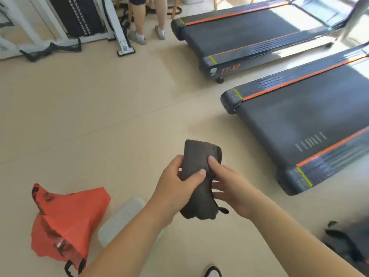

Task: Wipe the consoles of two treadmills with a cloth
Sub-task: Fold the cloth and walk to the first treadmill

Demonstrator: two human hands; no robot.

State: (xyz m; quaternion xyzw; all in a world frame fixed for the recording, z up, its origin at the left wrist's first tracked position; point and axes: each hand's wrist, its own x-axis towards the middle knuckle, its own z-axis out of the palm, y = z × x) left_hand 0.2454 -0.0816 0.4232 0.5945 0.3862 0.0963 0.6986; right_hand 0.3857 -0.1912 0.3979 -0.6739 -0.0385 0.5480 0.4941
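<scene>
Between clamped fingers [199,173] of left hand [175,184] and right hand [231,188], folded dark-grey fabric cloth [196,154] is being held; wiping apparently unstarted.

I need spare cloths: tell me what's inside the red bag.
The red bag gapes at its lower edge, showing only something shiny, too blurred to name; its plastic covers the rest.

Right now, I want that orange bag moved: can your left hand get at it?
Probably not yet: the left hand grips the cloth with the right hand; the orange bag lies unblocked on the floor.
</scene>
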